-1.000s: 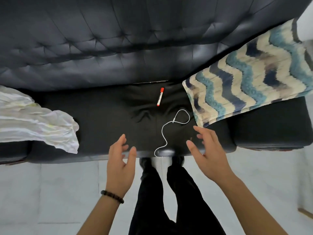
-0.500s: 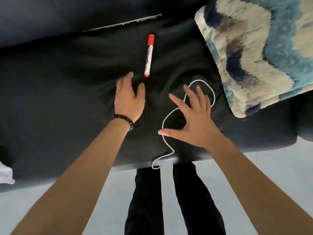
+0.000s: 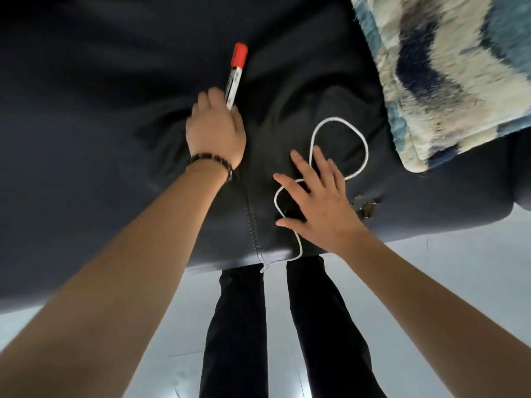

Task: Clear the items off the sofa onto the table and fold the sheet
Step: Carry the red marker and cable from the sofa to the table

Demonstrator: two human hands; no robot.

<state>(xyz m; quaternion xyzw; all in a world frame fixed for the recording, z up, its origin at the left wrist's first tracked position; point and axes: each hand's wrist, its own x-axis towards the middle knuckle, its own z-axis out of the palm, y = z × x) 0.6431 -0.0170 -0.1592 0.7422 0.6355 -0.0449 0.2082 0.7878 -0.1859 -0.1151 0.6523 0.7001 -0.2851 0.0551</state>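
A white marker with a red cap (image 3: 236,72) lies on the black sofa seat (image 3: 86,153). My left hand (image 3: 215,130) has its fingers curled round the marker's lower end. A white cable (image 3: 339,139) loops across the seat and hangs over the front edge. Over the cable's middle my right hand (image 3: 321,202) spreads its straight fingers, touching or just above it. The sheet is out of view.
A shaggy blue, navy and cream patterned cushion (image 3: 448,70) lies on the seat at the upper right. The sofa's front edge runs across the middle, with pale floor tiles (image 3: 431,268) and my black trouser legs (image 3: 238,326) below. A small tear (image 3: 365,203) marks the seat near my right hand.
My left hand moved forward and closed on the marker's lower end. The right hand spread over the cable. The camera came closer to the seat.
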